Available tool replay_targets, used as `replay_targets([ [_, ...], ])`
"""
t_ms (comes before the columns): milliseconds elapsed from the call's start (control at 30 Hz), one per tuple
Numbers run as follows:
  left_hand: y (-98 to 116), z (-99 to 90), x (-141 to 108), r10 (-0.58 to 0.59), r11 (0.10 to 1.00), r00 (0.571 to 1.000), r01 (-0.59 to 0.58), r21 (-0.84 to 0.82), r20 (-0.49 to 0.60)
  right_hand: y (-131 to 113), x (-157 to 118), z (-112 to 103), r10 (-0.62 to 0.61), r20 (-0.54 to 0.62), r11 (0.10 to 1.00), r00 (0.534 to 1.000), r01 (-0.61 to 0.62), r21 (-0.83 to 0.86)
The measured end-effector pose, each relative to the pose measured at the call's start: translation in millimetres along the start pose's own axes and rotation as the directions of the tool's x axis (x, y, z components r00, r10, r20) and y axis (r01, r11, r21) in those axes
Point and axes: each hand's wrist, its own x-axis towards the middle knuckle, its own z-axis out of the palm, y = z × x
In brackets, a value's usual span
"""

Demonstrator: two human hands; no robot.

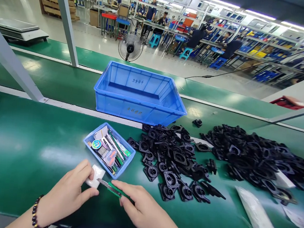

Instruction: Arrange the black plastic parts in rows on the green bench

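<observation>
My left hand, with a beaded bracelet at its wrist, is closed on a small white piece that looks like folded plastic or paper. Between the fingers of my right hand is a green utility knife with its blade out. The blade tip points left and meets the white piece, or lies right in front of it. Just beyond both hands sits a small blue tray of pens, a round sticker roll and other small tools. Black moulded parts lie heaped to the right of the tray.
A large blue crate stands behind the tray. More black parts are piled at the right, near a white plastic bag. Grey frame posts rise at the left. A fan and several seated people are farther back.
</observation>
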Motion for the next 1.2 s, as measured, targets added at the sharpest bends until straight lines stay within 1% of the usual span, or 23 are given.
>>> replay_targets([
  [100,0,-7.8,-1,0.003,1.000,0.998,-0.002,-0.013,0.065,-3,6,-8,-0.035,0.077,0.999,0.996,0.036,-0.008],
  [167,0,-13.0,-1,0.024,1.000,0.996,-0.024,-0.001,0.084,-4,8,-12,-0.043,0.125,0.999,0.991,0.043,-0.001],
  [267,1,-18.0,0,0.056,0.998,0.994,-0.058,0.021,0.098,-2,10,-14,-0.021,0.171,0.999,0.985,0.016,0.032],
  [400,3,-19.7,3,0.101,0.994,0.987,-0.104,0.019,0.122,3,10,-15,0.001,0.205,0.997,0.979,-0.016,0.074],
  [500,3,-19.0,6,0.102,0.994,0.987,-0.106,0.031,0.123,5,9,-13,0.005,0.206,0.995,0.979,-0.026,0.098],
  [667,3,-19.4,8,0.075,0.996,0.989,-0.080,0.037,0.126,5,5,-7,0.018,0.175,0.991,0.984,-0.042,0.129],
  [867,3,-23.9,11,0.071,0.997,0.988,-0.072,0.000,0.138,-3,2,-6,-0.013,0.133,0.993,0.991,-0.003,0.116],
  [1200,6,-23.9,12,0.074,0.997,0.987,-0.076,0.007,0.142,-1,1,0,0.021,0.139,0.985,0.990,-0.045,0.168],
])
